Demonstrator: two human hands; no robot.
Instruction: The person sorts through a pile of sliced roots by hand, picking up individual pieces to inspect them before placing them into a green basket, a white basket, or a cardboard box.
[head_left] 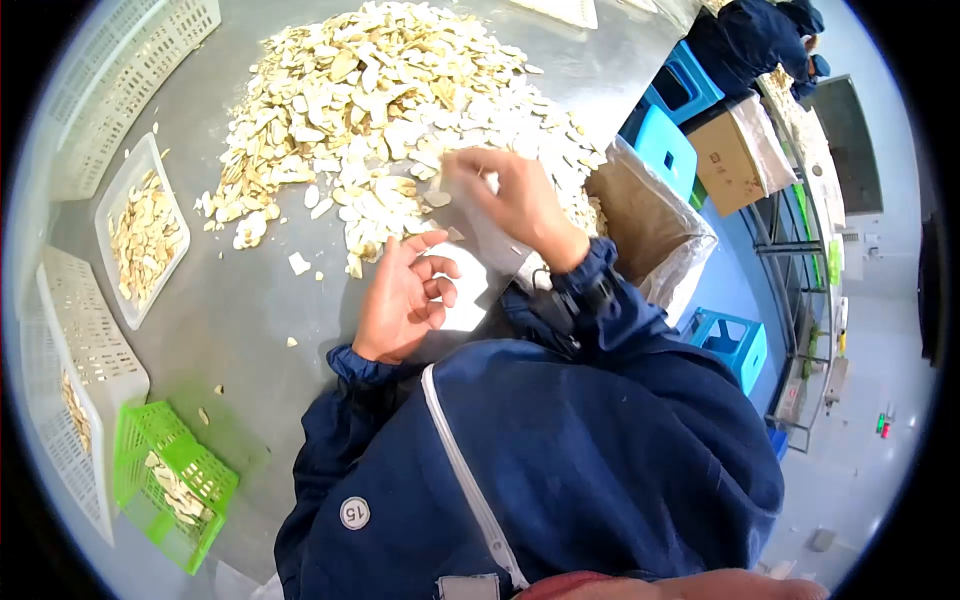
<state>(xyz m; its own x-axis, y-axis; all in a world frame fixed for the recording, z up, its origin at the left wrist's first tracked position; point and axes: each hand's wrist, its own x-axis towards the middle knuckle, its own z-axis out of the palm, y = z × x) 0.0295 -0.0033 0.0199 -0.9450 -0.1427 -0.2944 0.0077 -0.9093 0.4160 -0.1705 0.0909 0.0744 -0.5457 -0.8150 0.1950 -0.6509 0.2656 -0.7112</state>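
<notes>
A big heap of pale, dried slices (370,90) lies on the metal table, its near edge spread thin in front of me. My left hand (405,300) is just short of that edge, palm turned up, fingers loosely curled and apart with nothing seen in them. Over the right part of the near edge is my right hand (515,200), bent downward at the wrist. Its fingers are smeared by motion, so whether they hold a slice cannot be made out. A few single slices lie scattered between the heap and my left hand.
At left stand a white tray of slices (145,245), white perforated baskets (95,310) and a green basket (180,450) with some slices. A lined box (650,230) is beside my right arm. Blue stools (730,345), a carton (735,150) and another person (750,45) are beyond.
</notes>
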